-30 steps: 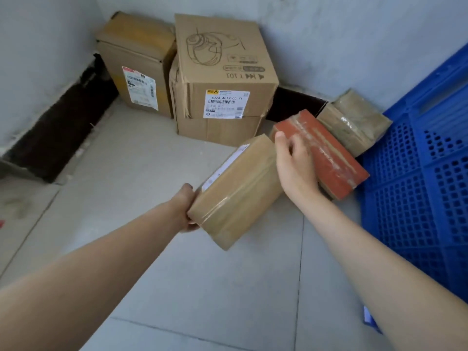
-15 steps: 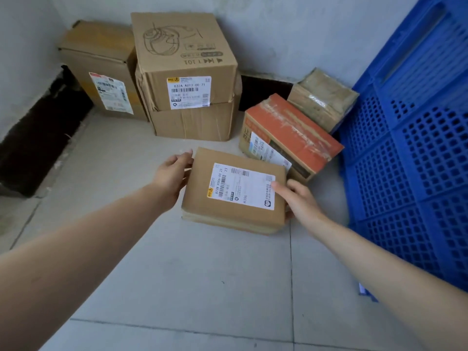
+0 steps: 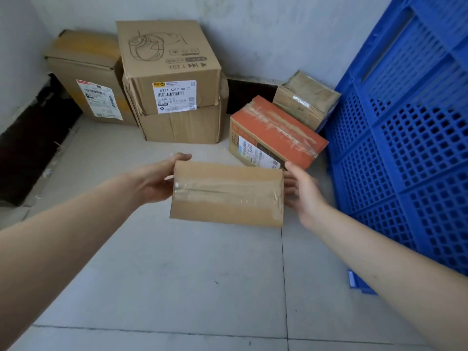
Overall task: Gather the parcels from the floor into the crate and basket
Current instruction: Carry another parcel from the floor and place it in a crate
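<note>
The brown parcel [image 3: 227, 198] turns over between the fingers [image 3: 291, 184]: its white label, facing up half a second ago, is now out of sight, and the taped seam [image 3: 222, 190] faces up. The left hand [image 3: 154, 178] and right hand [image 3: 304, 191] now grip its short ends.

We get just one view here, a wide-angle cam on the head, looking forward and down into a room corner. Both forearms come in from the bottom corners. The left hand [image 3: 157, 178] and right hand [image 3: 304, 191] sit mid-frame, close in, holding a parcel [image 3: 228, 193] by its ends. The floor [image 3: 177, 274] fills the lower half and the wall [image 3: 278, 34] runs along the top. The boxes [image 3: 172, 84] against it are a bit further out. The crate [image 3: 405, 148] runs up the right edge, near enough that it's cropped. Its lines bow out there.
</note>
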Demonstrator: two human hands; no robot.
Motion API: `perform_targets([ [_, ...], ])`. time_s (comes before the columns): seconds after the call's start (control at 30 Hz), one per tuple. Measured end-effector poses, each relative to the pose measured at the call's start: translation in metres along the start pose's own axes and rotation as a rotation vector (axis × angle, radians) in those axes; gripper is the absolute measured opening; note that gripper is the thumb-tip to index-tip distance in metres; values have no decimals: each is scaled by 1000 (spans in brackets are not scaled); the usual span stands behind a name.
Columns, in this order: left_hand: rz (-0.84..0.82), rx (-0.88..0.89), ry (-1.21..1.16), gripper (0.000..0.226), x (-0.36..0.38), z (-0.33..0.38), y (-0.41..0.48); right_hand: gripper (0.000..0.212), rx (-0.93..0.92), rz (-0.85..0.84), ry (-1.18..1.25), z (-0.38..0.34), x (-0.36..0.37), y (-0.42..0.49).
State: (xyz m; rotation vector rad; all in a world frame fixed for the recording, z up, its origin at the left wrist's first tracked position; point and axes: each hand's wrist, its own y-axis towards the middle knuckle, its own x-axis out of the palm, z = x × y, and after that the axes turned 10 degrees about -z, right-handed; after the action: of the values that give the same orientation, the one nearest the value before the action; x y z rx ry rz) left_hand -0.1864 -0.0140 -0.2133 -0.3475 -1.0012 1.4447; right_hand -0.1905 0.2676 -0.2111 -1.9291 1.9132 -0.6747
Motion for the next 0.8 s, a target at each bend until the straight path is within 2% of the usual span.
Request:
perform_targets([
  [0.13, 46, 59, 36, 9, 3, 9, -10, 25, -16, -41, 78, -7, 9, -1],
  [0.2, 59, 105, 17, 9, 1, 11, -12, 16, -2, -57, 85, -5, 13, -5],
  [0.27, 36, 117, 33, 21, -2, 11, -15, 11, 25, -46, 105, -4, 14, -7],
  [0.37, 38, 90, 112, 48, -4, 11, -20, 21, 18, -49, 145, -11, 16, -9],
  [0.43, 51, 116, 133, 52, -4, 13, -24, 24, 17, -23, 216, -20, 19, -12],
  [0.5, 73, 143, 142, 51, -4, 16, -26, 35, 27, -3, 262, -25, 20, -15],
  [0.6, 58, 126, 198, 59, 1, 16, -31, 51, 35, -24, 158, -20, 23, -20],
  [0.67, 68, 126, 281, 36, 4, 14, -33, 38, 16, -49, 97, -18, 26, -23],
  [0.73, 80, 180, 299, 24, 5, 14, -38, 22, -52, -62, 70, -20, 26, -24],
  [0.8, 61, 224, 321, 14, 5, 15, -40, 31, -123, -56, -31, -19, 23, -23],
])
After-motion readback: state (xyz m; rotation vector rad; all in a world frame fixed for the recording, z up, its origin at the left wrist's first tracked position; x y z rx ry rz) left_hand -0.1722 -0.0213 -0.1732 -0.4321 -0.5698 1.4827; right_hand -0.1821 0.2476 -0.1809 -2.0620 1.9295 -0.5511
